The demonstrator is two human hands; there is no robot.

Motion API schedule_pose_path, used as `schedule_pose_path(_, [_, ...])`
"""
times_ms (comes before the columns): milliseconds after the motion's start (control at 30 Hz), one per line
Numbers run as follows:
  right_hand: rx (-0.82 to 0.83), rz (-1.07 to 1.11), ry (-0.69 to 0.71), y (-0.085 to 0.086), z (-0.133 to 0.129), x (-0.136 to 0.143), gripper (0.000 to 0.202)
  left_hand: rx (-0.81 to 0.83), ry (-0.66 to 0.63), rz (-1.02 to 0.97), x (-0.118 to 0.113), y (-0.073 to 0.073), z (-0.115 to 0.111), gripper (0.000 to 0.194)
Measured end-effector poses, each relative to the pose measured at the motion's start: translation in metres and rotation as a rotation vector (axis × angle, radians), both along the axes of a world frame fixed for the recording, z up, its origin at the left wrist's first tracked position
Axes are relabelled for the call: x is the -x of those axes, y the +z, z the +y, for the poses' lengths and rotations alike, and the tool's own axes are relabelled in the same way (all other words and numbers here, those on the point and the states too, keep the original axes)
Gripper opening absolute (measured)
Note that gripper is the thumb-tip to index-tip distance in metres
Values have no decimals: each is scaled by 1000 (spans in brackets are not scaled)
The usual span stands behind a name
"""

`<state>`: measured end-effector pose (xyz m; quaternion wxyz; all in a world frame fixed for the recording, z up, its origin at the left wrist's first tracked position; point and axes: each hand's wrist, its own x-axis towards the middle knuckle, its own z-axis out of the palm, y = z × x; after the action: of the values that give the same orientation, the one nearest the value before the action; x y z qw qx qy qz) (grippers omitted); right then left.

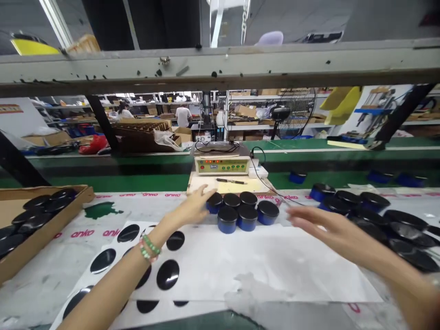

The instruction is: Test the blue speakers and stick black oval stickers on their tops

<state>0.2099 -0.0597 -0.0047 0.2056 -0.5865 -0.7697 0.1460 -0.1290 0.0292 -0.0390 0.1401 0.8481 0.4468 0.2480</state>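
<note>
Several short round blue containers with black tops (247,217) stand in a tight cluster at the far edge of the white paper (275,256). My left hand (195,207) is at the cluster's left side, fingers spread, close against the leftmost blue container (214,204); whether it touches is unclear. On the cluster's right, my right hand (318,224) hovers a little apart with its fingers stretched out and nothing in them. Under and around my left forearm lie glossy black discs (168,275) on a white sheet.
More blue containers (348,198) crowd the right side. A cardboard box (84,195) of black round pieces sits at left. Behind the cluster are a pen (231,181) and a control unit (222,166) with a cable. A shelf beam (220,68) crosses overhead; people work far behind.
</note>
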Motion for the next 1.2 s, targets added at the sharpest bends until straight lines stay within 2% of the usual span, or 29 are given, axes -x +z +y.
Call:
schedule_pose_path(67, [-20,-59,177,0,54,25,46,34,-22,-39,-7,-15,19,70])
schedule_pose_path(167, [35,-157,359,-5,113,51,69,45,-5,-138,-15,-32,30,60])
schedule_pose_path(233, [84,-199,435,-10,132,54,73,47,55,-215,-15,-38,30,58])
schedule_pose_path(300, [103,-219,442,-15,140,48,69,66,123,-281,-13,-40,29,60])
schedule_pose_path(367, [103,-236,379,-19,142,38,64,109,147,-317,-11,-42,30,60])
schedule_pose_path(433, [106,-258,292,-21,144,29,61,165,118,-330,-8,-43,31,61])
schedule_pose_path(533, [98,-265,229,-15,142,28,56,203,79,-345,-8,-38,30,59])
schedule_pose_path(567, [80,-255,227,-11,139,34,56,198,89,-351,-8,-33,28,61])
schedule_pose_path(633, [30,-176,251,1,126,53,58,183,139,-367,-10,-18,22,76])
schedule_pose_path(700, [-13,-19,333,14,109,79,59,171,192,-369,-13,1,12,92])
schedule_pose_path(733, [-31,51,400,19,101,92,61,152,205,-348,-15,10,6,93])
schedule_pose_path(767, [-53,101,467,23,94,105,61,118,205,-314,-16,19,1,87])
schedule_pose_path(833, [-84,191,563,26,87,124,54,15,179,-243,-17,32,-9,64])
schedule_pose_path(900, [-110,296,608,25,87,135,45,-79,155,-213,-17,40,-16,50])
schedule_pose_path(1067, [-48,621,564,19,92,139,31,-202,118,-213,-14,45,-21,50])
schedule_pose_path(1200, [-71,703,501,16,88,145,27,-227,109,-192,-14,44,-21,46])
